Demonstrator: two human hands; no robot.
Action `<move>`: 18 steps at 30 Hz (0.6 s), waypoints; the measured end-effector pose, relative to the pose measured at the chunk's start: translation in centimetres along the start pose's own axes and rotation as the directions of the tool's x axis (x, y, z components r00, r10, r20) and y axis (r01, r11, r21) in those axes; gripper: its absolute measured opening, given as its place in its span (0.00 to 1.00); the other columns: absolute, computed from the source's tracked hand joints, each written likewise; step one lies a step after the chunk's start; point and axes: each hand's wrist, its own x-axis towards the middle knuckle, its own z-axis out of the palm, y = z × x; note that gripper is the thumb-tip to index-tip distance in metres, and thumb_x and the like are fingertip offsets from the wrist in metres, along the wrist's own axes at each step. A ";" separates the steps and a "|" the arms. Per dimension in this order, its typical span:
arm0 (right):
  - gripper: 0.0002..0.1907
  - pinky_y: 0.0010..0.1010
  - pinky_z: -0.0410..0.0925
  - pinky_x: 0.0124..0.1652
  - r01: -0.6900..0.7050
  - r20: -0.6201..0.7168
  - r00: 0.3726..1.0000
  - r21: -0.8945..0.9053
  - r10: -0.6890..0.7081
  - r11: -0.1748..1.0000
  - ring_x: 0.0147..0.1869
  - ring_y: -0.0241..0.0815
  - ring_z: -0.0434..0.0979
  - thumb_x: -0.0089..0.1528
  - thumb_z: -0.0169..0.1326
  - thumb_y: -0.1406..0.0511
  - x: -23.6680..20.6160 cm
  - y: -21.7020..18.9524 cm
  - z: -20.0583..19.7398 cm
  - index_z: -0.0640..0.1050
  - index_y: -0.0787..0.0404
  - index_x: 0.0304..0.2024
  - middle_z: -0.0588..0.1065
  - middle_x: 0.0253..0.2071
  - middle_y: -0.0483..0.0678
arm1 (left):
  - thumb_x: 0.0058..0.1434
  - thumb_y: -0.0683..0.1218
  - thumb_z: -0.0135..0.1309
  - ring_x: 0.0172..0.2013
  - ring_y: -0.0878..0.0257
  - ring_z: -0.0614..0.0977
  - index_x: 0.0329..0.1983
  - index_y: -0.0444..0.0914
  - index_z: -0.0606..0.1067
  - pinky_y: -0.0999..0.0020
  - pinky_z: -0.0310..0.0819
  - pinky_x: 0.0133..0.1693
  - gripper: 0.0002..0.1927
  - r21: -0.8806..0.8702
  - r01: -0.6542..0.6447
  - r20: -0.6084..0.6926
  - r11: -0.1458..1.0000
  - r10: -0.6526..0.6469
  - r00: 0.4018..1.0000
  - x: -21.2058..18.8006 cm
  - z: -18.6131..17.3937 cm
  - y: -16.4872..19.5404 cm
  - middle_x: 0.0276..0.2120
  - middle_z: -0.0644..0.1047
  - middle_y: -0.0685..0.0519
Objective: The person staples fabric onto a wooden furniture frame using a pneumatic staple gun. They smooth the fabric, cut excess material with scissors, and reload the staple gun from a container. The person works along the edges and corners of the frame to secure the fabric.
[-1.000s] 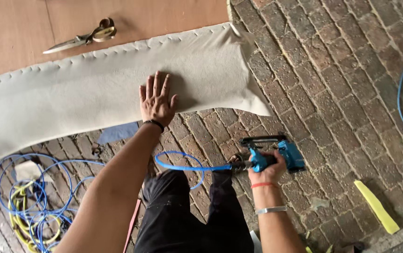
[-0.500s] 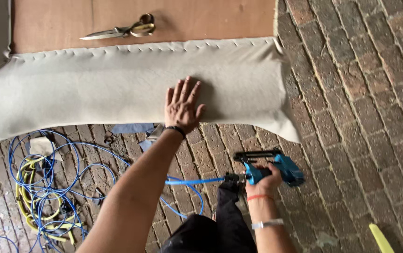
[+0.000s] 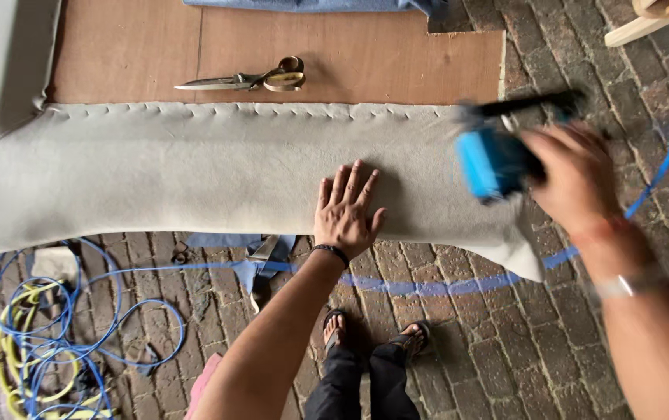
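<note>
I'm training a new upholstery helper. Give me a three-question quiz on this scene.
1. True or false: the left hand lies flat on the grey fabric.
2. What does the right hand hold?
A. scissors
B. blue stapler
C. hose only
3. On what surface do the scissors lie?

Key
1. True.
2. B, the blue stapler, blurred, over the fabric's right end.
3. The bare brown board, beyond the fabric's stapled edge.

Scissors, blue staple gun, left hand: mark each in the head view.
scissors (image 3: 245, 78), head view, at the pivot.
blue staple gun (image 3: 486, 162), head view, on the blurred blue body.
left hand (image 3: 345, 211), head view, back of the hand.
</note>
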 end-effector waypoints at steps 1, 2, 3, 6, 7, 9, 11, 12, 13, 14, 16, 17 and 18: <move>0.17 0.44 0.68 0.61 0.085 0.039 0.996 0.003 -0.085 0.996 0.54 0.52 0.78 0.59 0.58 0.74 3.3 -0.3 1.6 0.80 0.58 0.50 0.79 0.48 0.49 | 0.64 0.64 0.47 0.73 0.44 0.57 0.75 0.48 0.60 0.41 0.45 0.70 0.38 0.003 -0.010 -0.009 1.000 0.010 1.000 0.0 0.0 -0.1 0.75 0.56 0.45; 0.21 0.44 0.68 0.62 0.171 0.074 0.982 0.009 -0.171 0.985 0.54 0.49 0.80 0.58 0.54 0.78 6.2 -1.0 3.2 0.81 0.55 0.50 0.80 0.47 0.47 | 0.64 0.63 0.48 0.73 0.43 0.57 0.75 0.48 0.61 0.41 0.45 0.69 0.37 0.009 -0.021 -0.021 1.000 0.021 1.000 0.0 0.0 -0.2 0.75 0.56 0.45; 0.20 0.44 0.67 0.61 0.198 0.079 0.976 0.042 -0.201 0.979 0.54 0.49 0.79 0.57 0.54 0.77 8.5 -2.2 4.9 0.82 0.55 0.48 0.80 0.46 0.46 | 0.64 0.63 0.48 0.72 0.42 0.58 0.74 0.47 0.61 0.40 0.46 0.69 0.37 0.019 -0.033 -0.035 0.999 0.033 0.999 0.0 -0.1 -0.3 0.75 0.56 0.44; 0.24 0.42 0.66 0.56 0.143 0.096 0.984 0.097 -0.152 0.985 0.53 0.54 0.77 0.52 0.54 0.77 12.5 -6.5 9.8 0.83 0.53 0.48 0.81 0.47 0.46 | 0.63 0.62 0.48 0.72 0.40 0.60 0.74 0.43 0.62 0.42 0.47 0.69 0.38 0.004 -0.077 -0.032 0.997 0.077 0.997 0.3 0.0 -0.6 0.74 0.58 0.40; 0.26 0.42 0.66 0.57 0.156 0.069 0.984 0.113 -0.164 0.981 0.54 0.53 0.76 0.51 0.54 0.77 12.7 -7.2 10.7 0.83 0.53 0.49 0.80 0.48 0.47 | 0.64 0.62 0.47 0.72 0.40 0.60 0.74 0.42 0.62 0.42 0.47 0.69 0.38 0.007 -0.096 -0.053 0.995 0.096 0.994 0.3 0.0 -0.8 0.73 0.59 0.39; 0.29 0.44 0.65 0.60 0.180 0.034 0.982 0.143 -0.187 0.973 0.57 0.52 0.76 0.48 0.54 0.78 12.6 -7.9 12.5 0.82 0.54 0.51 0.80 0.49 0.48 | 0.64 0.63 0.47 0.71 0.39 0.60 0.73 0.40 0.63 0.42 0.47 0.70 0.38 0.001 -0.129 -0.087 0.992 0.128 0.988 0.2 0.3 -1.0 0.73 0.60 0.36; 0.32 0.45 0.64 0.62 0.217 0.037 0.973 0.170 -0.226 0.961 0.59 0.51 0.76 0.47 0.55 0.78 12.2 -7.7 13.6 0.80 0.56 0.54 0.79 0.51 0.48 | 0.65 0.64 0.46 0.70 0.38 0.62 0.72 0.37 0.63 0.41 0.48 0.69 0.39 0.010 -0.129 -0.152 0.992 0.129 0.980 -0.1 0.6 -1.3 0.71 0.61 0.35; 0.34 0.45 0.64 0.63 0.234 0.032 0.970 0.167 -0.243 0.958 0.60 0.50 0.76 0.46 0.56 0.78 12.2 -7.4 13.9 0.79 0.56 0.56 0.79 0.52 0.49 | 0.65 0.64 0.46 0.70 0.37 0.63 0.72 0.36 0.64 0.41 0.48 0.69 0.39 0.013 -0.143 -0.194 0.990 0.143 0.971 -0.2 0.8 -1.4 0.71 0.62 0.34; 0.35 0.45 0.64 0.62 0.251 0.048 0.964 0.159 -0.261 0.955 0.60 0.52 0.76 0.45 0.56 0.77 12.5 -7.5 14.1 0.78 0.57 0.57 0.78 0.54 0.50 | 0.65 0.64 0.45 0.69 0.37 0.64 0.72 0.37 0.65 0.40 0.49 0.69 0.39 0.013 -0.155 -0.226 0.988 0.154 0.962 -0.4 0.9 -1.7 0.70 0.63 0.34; 0.37 0.45 0.63 0.61 0.275 0.069 0.955 0.152 -0.288 0.949 0.61 0.54 0.75 0.43 0.56 0.77 12.5 -7.3 13.8 0.77 0.58 0.58 0.78 0.56 0.51 | 0.65 0.65 0.45 0.69 0.37 0.65 0.71 0.37 0.66 0.40 0.50 0.68 0.38 0.011 -0.159 -0.260 0.987 0.157 0.953 -0.3 1.1 -1.8 0.70 0.64 0.35; 0.38 0.46 0.63 0.62 0.333 0.060 0.935 0.183 -0.349 0.925 0.64 0.57 0.73 0.44 0.57 0.75 12.6 -8.1 13.0 0.74 0.62 0.61 0.75 0.60 0.55 | 0.65 0.64 0.44 0.67 0.37 0.67 0.70 0.36 0.67 0.41 0.54 0.68 0.38 0.028 -0.166 -0.310 0.986 0.167 0.936 -0.5 1.5 -2.0 0.69 0.66 0.35; 0.37 0.45 0.62 0.64 0.412 0.012 0.911 0.029 -0.413 0.911 0.64 0.60 0.72 0.44 0.60 0.72 11.9 -8.8 12.4 0.74 0.64 0.59 0.74 0.60 0.59 | 0.66 0.64 0.44 0.67 0.37 0.69 0.69 0.35 0.68 0.41 0.56 0.68 0.37 0.051 -0.179 -0.328 0.982 0.186 0.926 -0.4 1.6 -2.2 0.68 0.67 0.34; 0.37 0.45 0.62 0.65 0.463 -0.022 0.883 -0.137 -0.470 0.876 0.65 0.64 0.71 0.44 0.64 0.68 10.7 -9.4 11.4 0.74 0.67 0.57 0.73 0.60 0.63 | 0.66 0.64 0.43 0.66 0.37 0.70 0.69 0.34 0.68 0.41 0.58 0.68 0.37 0.072 -0.203 -0.343 0.976 0.216 0.914 -0.4 1.8 -2.5 0.67 0.69 0.34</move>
